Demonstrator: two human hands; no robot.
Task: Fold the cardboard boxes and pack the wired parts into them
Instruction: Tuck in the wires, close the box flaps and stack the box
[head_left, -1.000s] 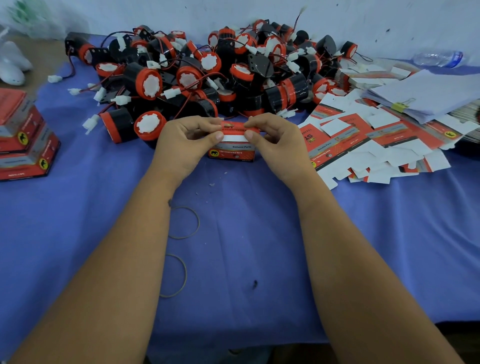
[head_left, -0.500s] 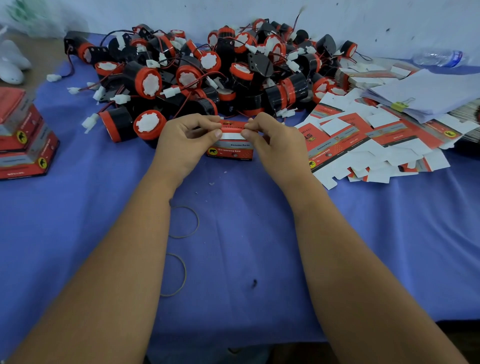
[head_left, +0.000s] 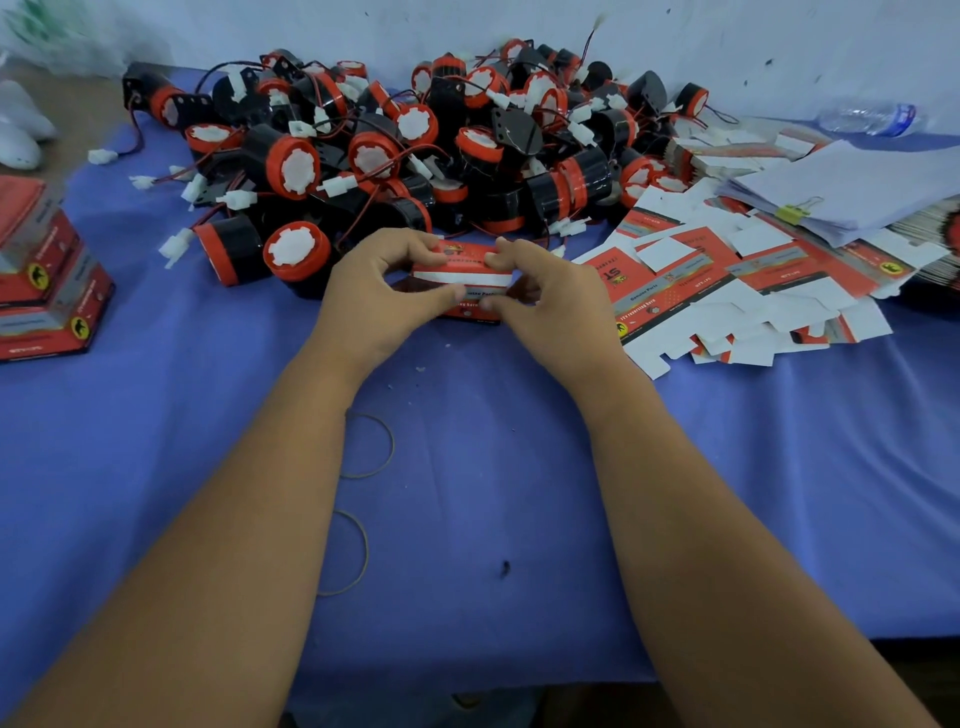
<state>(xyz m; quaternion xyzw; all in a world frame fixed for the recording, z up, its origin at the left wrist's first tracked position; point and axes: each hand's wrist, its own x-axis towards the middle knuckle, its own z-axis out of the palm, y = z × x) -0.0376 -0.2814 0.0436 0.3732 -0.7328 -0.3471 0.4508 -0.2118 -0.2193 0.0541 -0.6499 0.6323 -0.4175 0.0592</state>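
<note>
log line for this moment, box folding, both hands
step: closing box flap | left hand: pinches red box | right hand: pinches same box | parts pile: behind | flat blanks: right | packed boxes: left

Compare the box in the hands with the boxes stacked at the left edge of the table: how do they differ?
The box in the hands is gripped by the left hand and right hand; the stacked boxes are untouched. The held box shows a white flap edge, not tucked in; the stacked boxes look closed. The held box is single; the others lie on one another. All share red printed cardboard.
</note>
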